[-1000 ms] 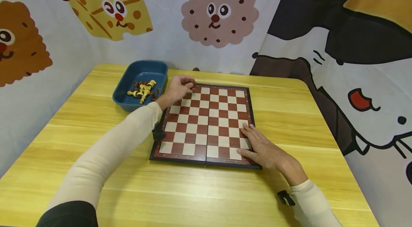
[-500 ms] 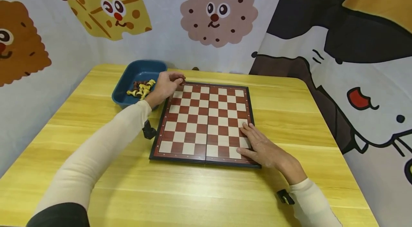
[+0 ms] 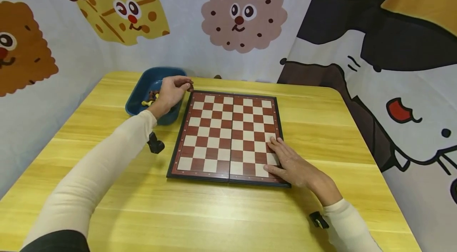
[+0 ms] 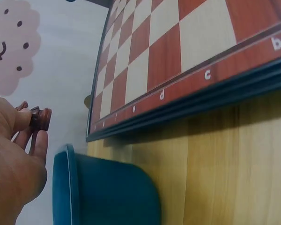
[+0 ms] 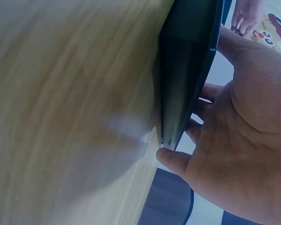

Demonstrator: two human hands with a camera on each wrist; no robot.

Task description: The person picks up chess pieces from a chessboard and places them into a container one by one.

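Observation:
My left hand (image 3: pixel 169 94) is above the right side of the blue plastic bin (image 3: pixel 132 99), thumb and fingers pinching a dark red-brown chess piece (image 4: pixel 41 120). Its round base points outward in the left wrist view, and a reddish tip (image 4: pixel 21 106) shows above the thumb. My right hand (image 3: pixel 294 166) rests with extended fingers on the near right edge of the chessboard (image 3: pixel 221 141), which lies unfolded with red and cream squares. Inside the bin are yellow (image 3: pixel 147 103) and red-brown chess pieces (image 3: pixel 152 95), partly hidden by my left hand and wrist.
The bin stands at the back left, close beside the board's far left corner. Yellow wood-look tabletop (image 3: pixel 214 212) surrounds both. A white curtain (image 3: pixel 185 25) with cartoon prints hangs behind the table. Black wrist mounts (image 3: pixel 155 143) stick out under both forearms.
My left hand has moved left from over the board's far left corner to above the bin, still pinching the red-brown piece. My right hand stays on the board's edge.

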